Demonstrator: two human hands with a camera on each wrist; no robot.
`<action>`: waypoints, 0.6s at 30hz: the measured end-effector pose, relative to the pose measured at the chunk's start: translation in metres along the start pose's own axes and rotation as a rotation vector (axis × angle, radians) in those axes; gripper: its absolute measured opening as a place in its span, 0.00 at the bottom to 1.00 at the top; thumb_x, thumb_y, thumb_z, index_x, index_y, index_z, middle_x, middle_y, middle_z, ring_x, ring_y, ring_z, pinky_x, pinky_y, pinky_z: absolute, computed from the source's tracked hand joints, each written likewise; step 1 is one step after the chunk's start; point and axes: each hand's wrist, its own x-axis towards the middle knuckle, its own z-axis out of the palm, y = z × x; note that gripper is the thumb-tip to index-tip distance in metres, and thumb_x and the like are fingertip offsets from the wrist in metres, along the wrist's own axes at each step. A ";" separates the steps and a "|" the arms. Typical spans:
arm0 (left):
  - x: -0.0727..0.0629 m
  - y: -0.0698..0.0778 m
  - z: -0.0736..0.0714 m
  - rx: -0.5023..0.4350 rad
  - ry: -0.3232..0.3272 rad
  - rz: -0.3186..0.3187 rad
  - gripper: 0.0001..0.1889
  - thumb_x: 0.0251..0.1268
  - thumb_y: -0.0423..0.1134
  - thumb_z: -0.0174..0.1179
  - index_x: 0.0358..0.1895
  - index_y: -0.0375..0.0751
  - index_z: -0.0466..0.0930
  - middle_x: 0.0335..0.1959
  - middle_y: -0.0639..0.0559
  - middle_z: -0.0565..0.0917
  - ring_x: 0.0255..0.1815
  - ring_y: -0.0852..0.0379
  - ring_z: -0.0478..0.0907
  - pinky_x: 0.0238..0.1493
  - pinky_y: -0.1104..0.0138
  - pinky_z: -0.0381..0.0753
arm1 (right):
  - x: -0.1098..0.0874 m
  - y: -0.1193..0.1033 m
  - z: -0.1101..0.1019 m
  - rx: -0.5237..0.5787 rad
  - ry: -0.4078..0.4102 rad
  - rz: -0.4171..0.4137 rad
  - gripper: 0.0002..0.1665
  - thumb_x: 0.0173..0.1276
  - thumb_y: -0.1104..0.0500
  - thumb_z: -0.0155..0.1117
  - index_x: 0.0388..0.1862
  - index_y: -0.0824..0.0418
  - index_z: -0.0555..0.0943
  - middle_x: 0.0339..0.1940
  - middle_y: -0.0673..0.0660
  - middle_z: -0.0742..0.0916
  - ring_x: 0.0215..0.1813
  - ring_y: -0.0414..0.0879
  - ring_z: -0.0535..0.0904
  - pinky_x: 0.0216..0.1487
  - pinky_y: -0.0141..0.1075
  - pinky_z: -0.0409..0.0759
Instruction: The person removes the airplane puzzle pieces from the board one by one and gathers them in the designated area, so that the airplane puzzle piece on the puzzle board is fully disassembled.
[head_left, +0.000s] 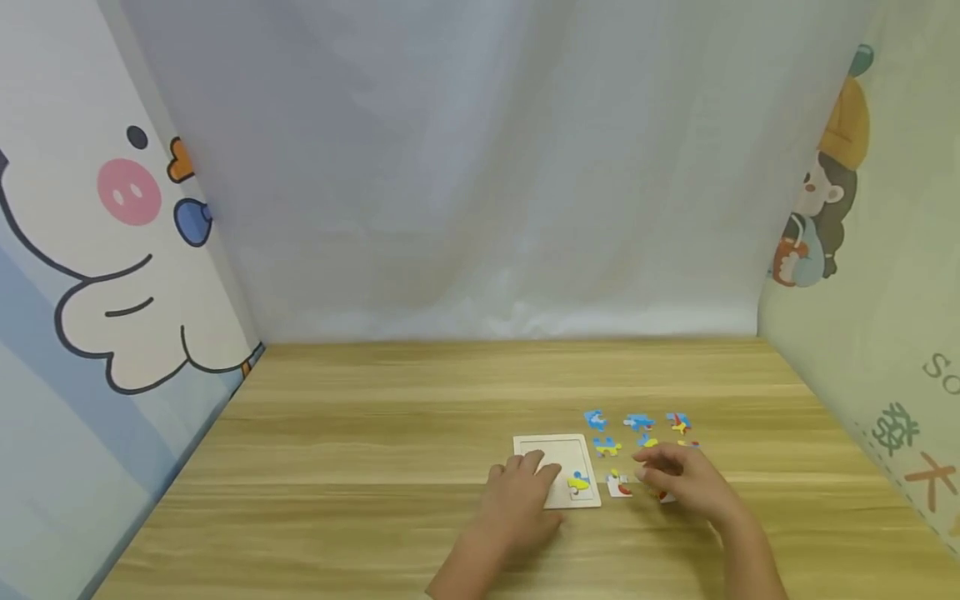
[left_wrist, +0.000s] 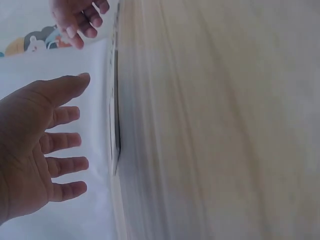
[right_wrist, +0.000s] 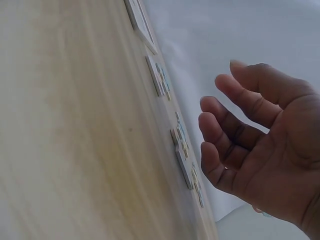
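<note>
A pale wooden puzzle tray point(head_left: 551, 437) lies on the table with one yellow, blue and white jigsaw piece point(head_left: 579, 483) in its lower right corner. My left hand point(head_left: 520, 498) hovers over the tray's left side, fingers spread and holding nothing; the left wrist view shows that hand point(left_wrist: 40, 145) with thumb and fingers apart. To the right, my right hand point(head_left: 690, 487) hangs over the loose pieces. Its fingers point(right_wrist: 215, 130) bend loosely with nothing between them. Close by lies a white and red piece point(head_left: 618, 486); another piece point(head_left: 666, 497) is partly hidden beneath the right hand.
Several more jigsaw pieces lie in rows right of the tray, among them a blue one point(head_left: 596, 420), a blue and red one point(head_left: 678, 422) and a yellow and blue one point(head_left: 607, 447). A white curtain point(head_left: 487, 208) hangs behind the wooden table point(head_left: 337, 467).
</note>
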 end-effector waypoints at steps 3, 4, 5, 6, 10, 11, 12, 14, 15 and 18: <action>0.001 -0.008 0.001 0.008 -0.009 0.013 0.29 0.56 0.58 0.61 0.59 0.49 0.74 0.60 0.49 0.70 0.58 0.47 0.68 0.50 0.53 0.70 | 0.004 0.000 0.004 0.008 -0.003 0.003 0.21 0.63 0.59 0.63 0.51 0.72 0.76 0.40 0.59 0.82 0.38 0.48 0.76 0.34 0.37 0.78; 0.002 -0.010 0.002 0.007 -0.016 0.016 0.28 0.57 0.58 0.60 0.59 0.49 0.74 0.61 0.49 0.70 0.58 0.47 0.67 0.50 0.53 0.70 | 0.005 0.000 0.005 0.011 -0.007 0.002 0.21 0.63 0.59 0.63 0.51 0.71 0.76 0.39 0.59 0.82 0.37 0.48 0.76 0.32 0.37 0.78; 0.002 -0.012 0.001 0.004 -0.022 0.017 0.28 0.57 0.58 0.60 0.59 0.49 0.74 0.61 0.49 0.70 0.58 0.47 0.67 0.50 0.53 0.70 | 0.006 0.000 0.006 0.009 -0.010 -0.002 0.21 0.63 0.59 0.63 0.50 0.71 0.76 0.38 0.60 0.82 0.34 0.48 0.75 0.30 0.36 0.77; 0.002 -0.014 0.000 0.002 -0.025 0.019 0.28 0.56 0.58 0.60 0.59 0.50 0.74 0.61 0.49 0.70 0.58 0.46 0.67 0.50 0.52 0.70 | 0.008 0.000 0.007 0.002 -0.017 -0.009 0.21 0.63 0.59 0.63 0.50 0.71 0.76 0.38 0.59 0.81 0.33 0.47 0.74 0.28 0.36 0.77; 0.002 -0.019 -0.002 -0.008 -0.036 0.025 0.29 0.56 0.57 0.61 0.60 0.52 0.73 0.63 0.49 0.69 0.60 0.46 0.67 0.50 0.50 0.69 | 0.012 -0.001 0.012 -0.027 -0.034 -0.034 0.20 0.63 0.58 0.64 0.49 0.71 0.77 0.37 0.58 0.82 0.33 0.47 0.74 0.28 0.34 0.75; 0.002 -0.020 -0.002 -0.008 -0.040 0.026 0.29 0.56 0.57 0.61 0.61 0.52 0.72 0.63 0.50 0.69 0.60 0.46 0.66 0.51 0.50 0.69 | 0.014 -0.001 0.013 -0.034 -0.038 -0.039 0.20 0.63 0.58 0.64 0.49 0.70 0.77 0.37 0.58 0.82 0.35 0.48 0.75 0.30 0.34 0.76; 0.003 -0.021 -0.002 -0.005 -0.045 0.026 0.30 0.55 0.57 0.61 0.61 0.52 0.72 0.64 0.50 0.68 0.61 0.46 0.66 0.52 0.49 0.69 | 0.015 -0.002 0.014 -0.036 -0.043 -0.041 0.19 0.63 0.58 0.64 0.48 0.70 0.77 0.38 0.57 0.82 0.37 0.48 0.75 0.33 0.35 0.77; 0.002 -0.023 -0.002 -0.009 -0.063 0.029 0.30 0.56 0.58 0.60 0.62 0.52 0.71 0.65 0.50 0.67 0.62 0.45 0.64 0.53 0.47 0.68 | 0.017 -0.002 0.017 -0.046 -0.047 -0.046 0.19 0.62 0.58 0.65 0.47 0.69 0.78 0.38 0.56 0.82 0.41 0.48 0.76 0.39 0.36 0.76; 0.002 -0.023 -0.002 -0.011 -0.073 0.030 0.30 0.56 0.58 0.60 0.62 0.52 0.71 0.65 0.50 0.67 0.63 0.45 0.64 0.54 0.47 0.67 | 0.018 -0.003 0.019 -0.051 -0.047 -0.046 0.18 0.62 0.59 0.65 0.47 0.69 0.78 0.38 0.56 0.82 0.41 0.48 0.77 0.42 0.37 0.76; 0.002 -0.024 -0.003 -0.024 -0.108 0.032 0.31 0.56 0.57 0.60 0.63 0.52 0.70 0.66 0.50 0.65 0.64 0.44 0.63 0.55 0.46 0.66 | 0.020 -0.005 0.023 -0.052 -0.051 -0.034 0.17 0.61 0.59 0.65 0.47 0.68 0.79 0.36 0.55 0.82 0.38 0.49 0.78 0.40 0.39 0.77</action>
